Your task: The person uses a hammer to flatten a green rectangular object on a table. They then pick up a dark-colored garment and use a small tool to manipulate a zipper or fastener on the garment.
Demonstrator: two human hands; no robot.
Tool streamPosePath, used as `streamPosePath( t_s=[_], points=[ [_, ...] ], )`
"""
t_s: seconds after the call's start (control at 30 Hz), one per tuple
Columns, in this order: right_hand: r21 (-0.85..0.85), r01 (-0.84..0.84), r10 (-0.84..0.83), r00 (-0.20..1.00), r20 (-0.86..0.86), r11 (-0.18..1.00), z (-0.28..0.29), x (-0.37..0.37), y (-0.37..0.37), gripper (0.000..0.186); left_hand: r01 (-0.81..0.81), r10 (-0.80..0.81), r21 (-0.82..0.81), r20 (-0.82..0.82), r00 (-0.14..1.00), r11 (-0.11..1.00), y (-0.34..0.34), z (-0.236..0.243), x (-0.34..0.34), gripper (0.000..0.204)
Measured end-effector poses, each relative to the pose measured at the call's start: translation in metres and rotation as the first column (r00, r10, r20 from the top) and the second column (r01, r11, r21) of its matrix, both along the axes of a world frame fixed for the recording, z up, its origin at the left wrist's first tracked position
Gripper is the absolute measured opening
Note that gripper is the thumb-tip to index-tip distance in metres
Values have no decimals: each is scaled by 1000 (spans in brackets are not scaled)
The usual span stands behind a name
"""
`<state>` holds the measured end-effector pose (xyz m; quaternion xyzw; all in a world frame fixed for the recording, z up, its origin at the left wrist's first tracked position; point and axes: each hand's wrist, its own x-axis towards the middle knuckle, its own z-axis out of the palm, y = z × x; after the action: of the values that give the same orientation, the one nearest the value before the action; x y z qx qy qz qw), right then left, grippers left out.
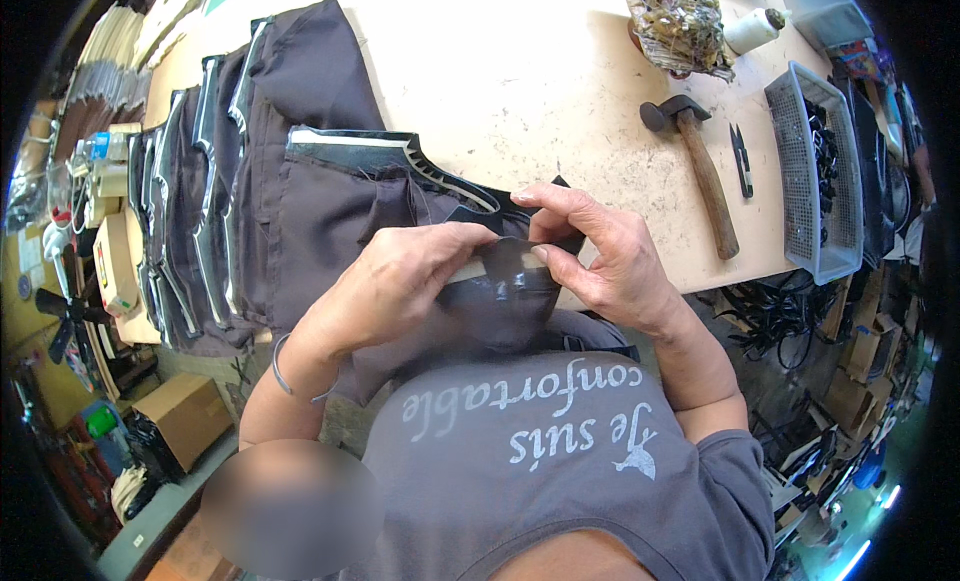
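Note:
At the table's near edge, both my hands grip a dark fabric piece (500,311) trimmed with glossy black edging and pale strips. My left hand (400,276) pinches its upper rim between thumb and fingers. Close by on the other side, my right hand (615,266) holds the rim with thumb and index finger, the other fingers curled. A curved black edge (450,186) with small notches runs from the piece's far side toward a brown fabric panel (330,201) lying on the table. What lies right under the fingertips is partly hidden.
Overlapping brown panels with black, white-striped edges (210,171) lie at left. To the right rest a wooden-handled hammer (705,171), small black snips (740,161) and a grey plastic basket (795,171) of black parts. A glue-crusted pot (680,31) and white bottle (752,31) stand behind.

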<state>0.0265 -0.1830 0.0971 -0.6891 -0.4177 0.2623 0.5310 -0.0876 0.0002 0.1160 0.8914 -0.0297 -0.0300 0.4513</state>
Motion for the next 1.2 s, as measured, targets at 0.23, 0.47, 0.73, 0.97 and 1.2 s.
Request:
streamPosePath(
  t_s=[0.23, 0.47, 0.73, 0.97, 1.2],
  points=[
    [94, -28, 10, 981, 192, 995, -2, -3, 3, 44, -306, 185, -371, -326, 927, 877, -9, -3, -2, 21],
    [141, -30, -43, 873, 486, 990, -11, -9, 7, 41, -247, 203, -224, -204, 958, 943, -16, -8, 0, 19],
    [115, -29, 0, 970, 242, 993, -7, -2, 6, 43, -342, 287, -443, -189, 939, 829, -19, -18, -4, 18],
    [94, -96, 70, 967, 243, 991, 0, 2, 6, 43, -282, 259, -434, -114, 959, 855, -20, -21, -5, 20],
    [93, 1, -19, 981, 194, 996, 0, -1, 9, 38, -320, 298, -315, -116, 947, 893, -10, -9, -6, 20]
  ],
)
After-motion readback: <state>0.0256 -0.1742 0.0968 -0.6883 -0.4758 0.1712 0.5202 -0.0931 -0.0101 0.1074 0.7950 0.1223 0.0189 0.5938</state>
